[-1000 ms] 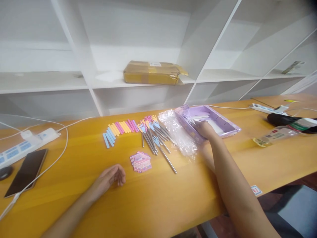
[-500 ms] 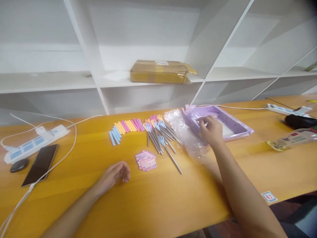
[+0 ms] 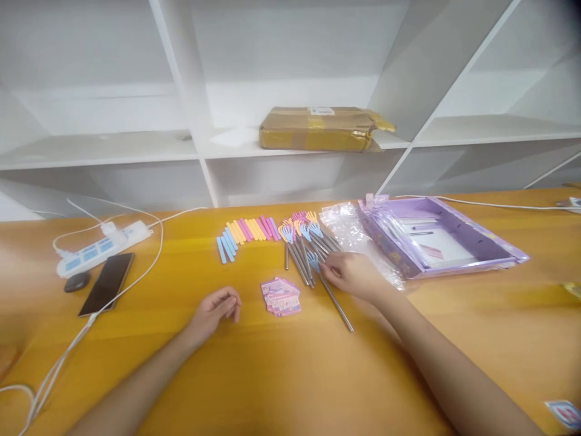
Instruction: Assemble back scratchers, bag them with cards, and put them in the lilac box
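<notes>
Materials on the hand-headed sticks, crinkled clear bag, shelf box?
Stick shafts: probably polished metal; grey with bright streaks.
Hand-shaped heads: likely matte plastic, maybe rubber; flat, solid colours.
Clear bag: thin glossy plastic film; see-through, crinkled glints.
Shelf box: likely cardboard under glossy tape; matte brown top, shiny yellowish side.

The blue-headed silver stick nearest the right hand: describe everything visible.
The blue-headed silver stick has a hand-shaped, plastic-looking head with splayed prongs and a slim, straight, shiny, metal-looking shaft. It lies slanted on the yellow-brown wooden table, head beside the loose pile of metal-shafted sticks, bare end toward the person. The right hand is by its head; contact is unclear.
</notes>
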### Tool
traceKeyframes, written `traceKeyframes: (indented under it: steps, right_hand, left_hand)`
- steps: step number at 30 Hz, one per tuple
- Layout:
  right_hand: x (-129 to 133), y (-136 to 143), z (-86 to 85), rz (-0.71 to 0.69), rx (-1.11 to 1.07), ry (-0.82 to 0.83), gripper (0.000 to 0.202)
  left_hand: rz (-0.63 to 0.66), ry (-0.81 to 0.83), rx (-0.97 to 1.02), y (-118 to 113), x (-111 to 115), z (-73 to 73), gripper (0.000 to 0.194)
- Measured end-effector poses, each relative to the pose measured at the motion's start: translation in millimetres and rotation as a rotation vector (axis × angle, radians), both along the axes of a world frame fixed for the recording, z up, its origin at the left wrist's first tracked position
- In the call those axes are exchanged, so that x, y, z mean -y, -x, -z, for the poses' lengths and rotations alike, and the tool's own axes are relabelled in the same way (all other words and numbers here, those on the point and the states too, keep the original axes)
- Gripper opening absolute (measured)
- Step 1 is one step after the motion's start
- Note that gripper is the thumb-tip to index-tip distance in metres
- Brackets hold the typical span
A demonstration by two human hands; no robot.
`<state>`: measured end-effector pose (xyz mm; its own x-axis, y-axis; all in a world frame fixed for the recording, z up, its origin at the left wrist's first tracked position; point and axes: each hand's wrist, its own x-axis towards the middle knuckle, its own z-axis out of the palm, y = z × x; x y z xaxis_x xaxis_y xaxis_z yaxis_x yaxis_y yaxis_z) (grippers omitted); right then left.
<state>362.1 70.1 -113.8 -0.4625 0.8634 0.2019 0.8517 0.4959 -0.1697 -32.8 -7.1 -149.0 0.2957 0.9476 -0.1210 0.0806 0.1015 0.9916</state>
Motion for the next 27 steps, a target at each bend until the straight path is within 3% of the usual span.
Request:
traceKeyframes:
  steps: [6,13,16,21,27]
  right_hand:
    - [2,19,10.2,0.028,0.104,-0.007,0.038]
    - [-41,45,-22.5,0.122,0.166,0.072,0.038]
    - [-62,53,-29.1,0.197,0.186,0.128,0.042]
    - [-78,41,-22.7,0.312,0.228,0.233,0.048]
    - [-84,33,-15.0,0.320,0.282,0.348,0.038]
  left_hand:
    - [-0.283,-0.203,-0.321,19,-23,1.2,0.038]
    - [-0.396,-0.214,-0.765,24,-99,-16.7,0.021]
    - [-0.480,-0.207,-0.962,19,-123,-24.7,0.027]
    - [-0.511,-0.188,-1.194,8,-130,-22.2,0.049]
    - [-0.459,-0.191,-1.319,6,-129,-15.5,0.050]
